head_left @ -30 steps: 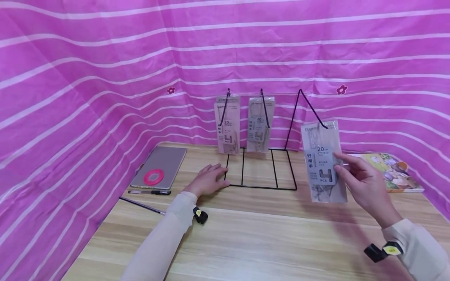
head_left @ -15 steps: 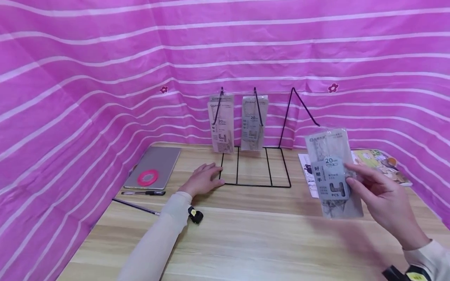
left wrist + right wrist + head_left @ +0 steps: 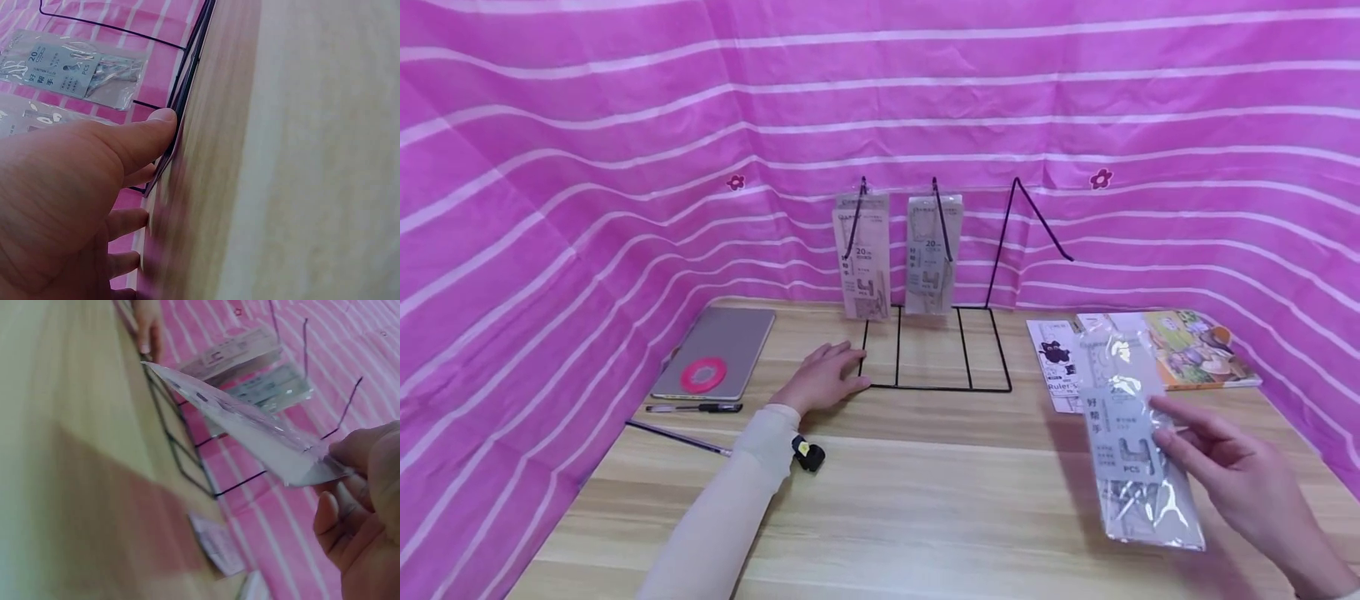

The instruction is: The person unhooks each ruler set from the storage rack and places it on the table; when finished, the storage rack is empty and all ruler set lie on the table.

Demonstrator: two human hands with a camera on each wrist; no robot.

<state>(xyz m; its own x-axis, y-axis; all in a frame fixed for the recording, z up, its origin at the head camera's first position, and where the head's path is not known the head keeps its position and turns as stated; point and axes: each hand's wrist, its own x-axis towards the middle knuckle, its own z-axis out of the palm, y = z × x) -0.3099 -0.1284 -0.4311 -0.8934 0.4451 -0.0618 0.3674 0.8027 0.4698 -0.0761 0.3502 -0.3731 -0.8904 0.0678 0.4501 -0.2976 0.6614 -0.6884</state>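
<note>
My right hand [image 3: 1206, 450] pinches a clear plastic packet [image 3: 1131, 442] with a grey label, holding it tilted low over the table at the right. The right wrist view shows the same packet [image 3: 250, 431] edge-on between the thumb and fingers [image 3: 350, 456]. A black wire rack [image 3: 932, 346] stands at the back. Two similar packets [image 3: 861, 258] [image 3: 931, 254] hang on its left and middle hooks, and the right hook [image 3: 1037, 221] is bare. My left hand [image 3: 820, 379] lies flat on the table, fingers straight, its thumb [image 3: 150, 128] against the rack's base wire [image 3: 187, 81].
A grey notebook [image 3: 730, 342] with a pink tape ring [image 3: 703, 375] lies at the left, with a black pen [image 3: 692, 407] and a thin rod [image 3: 677, 437] in front. A ruler card [image 3: 1052, 367] and a picture book [image 3: 1195, 346] lie at the right. Pink striped cloth walls the table.
My right hand has carried the packet from the rack's right hook down and to the right, and tipped it flatter over the table. The left hand has stayed put.
</note>
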